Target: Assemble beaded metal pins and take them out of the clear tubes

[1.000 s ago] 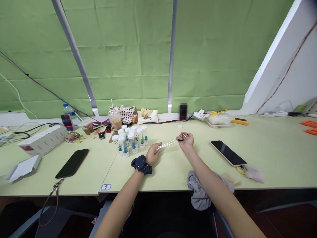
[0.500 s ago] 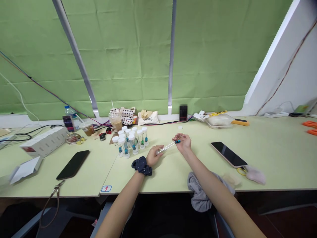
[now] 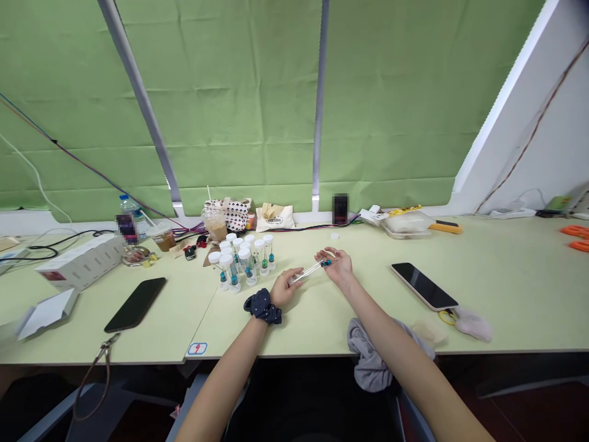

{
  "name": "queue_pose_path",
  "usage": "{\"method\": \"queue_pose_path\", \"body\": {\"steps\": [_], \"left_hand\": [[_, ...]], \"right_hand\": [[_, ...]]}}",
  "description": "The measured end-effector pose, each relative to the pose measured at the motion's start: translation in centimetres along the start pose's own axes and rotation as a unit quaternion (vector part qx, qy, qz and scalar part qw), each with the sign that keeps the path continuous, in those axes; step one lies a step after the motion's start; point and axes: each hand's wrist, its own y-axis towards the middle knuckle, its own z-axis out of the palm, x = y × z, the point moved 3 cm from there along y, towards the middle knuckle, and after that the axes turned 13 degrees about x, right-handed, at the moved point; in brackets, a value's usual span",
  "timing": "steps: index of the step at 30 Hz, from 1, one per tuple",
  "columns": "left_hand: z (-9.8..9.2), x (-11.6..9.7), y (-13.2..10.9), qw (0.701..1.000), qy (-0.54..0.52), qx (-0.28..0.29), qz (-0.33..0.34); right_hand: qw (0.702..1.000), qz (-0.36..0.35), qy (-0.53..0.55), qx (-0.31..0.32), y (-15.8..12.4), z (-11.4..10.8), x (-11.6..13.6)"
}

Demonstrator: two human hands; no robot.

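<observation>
One clear tube (image 3: 309, 272); vials (image 3: 243, 256) with blue pieces (image 3: 233, 280)

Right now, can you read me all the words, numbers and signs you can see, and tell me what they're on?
Sticker on the table edge: a red lightning sign, no words.
Cloth bag: an oval logo, too small to read.
White box: red label, too blurred to read.
Yellow pack: print too small to read.
Tube in the left hand and right hand: no writing shows.
</observation>
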Motion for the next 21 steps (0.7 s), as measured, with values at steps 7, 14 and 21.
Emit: {"method": "queue_pose_path", "body": {"steps": [7, 14, 21], "left_hand": [[-0.1, 0.0, 0.0, 0.999, -0.031, -0.011, 0.000], [0.1, 0.3, 0.1, 0.999, -0.035, -0.020, -0.009], [0.2, 0.5, 0.0, 0.997, -0.054, -0.033, -0.033]], "right_hand": [[0.998, 0.049, -0.029, 0.002, 0.2, -0.2, -0.4], [0.996, 0.075, -0.038, 0.008, 0.1, 0.3, -1.0], [0.997, 0.060, -0.033, 0.030, 0.2, 0.4, -1.6]]}}
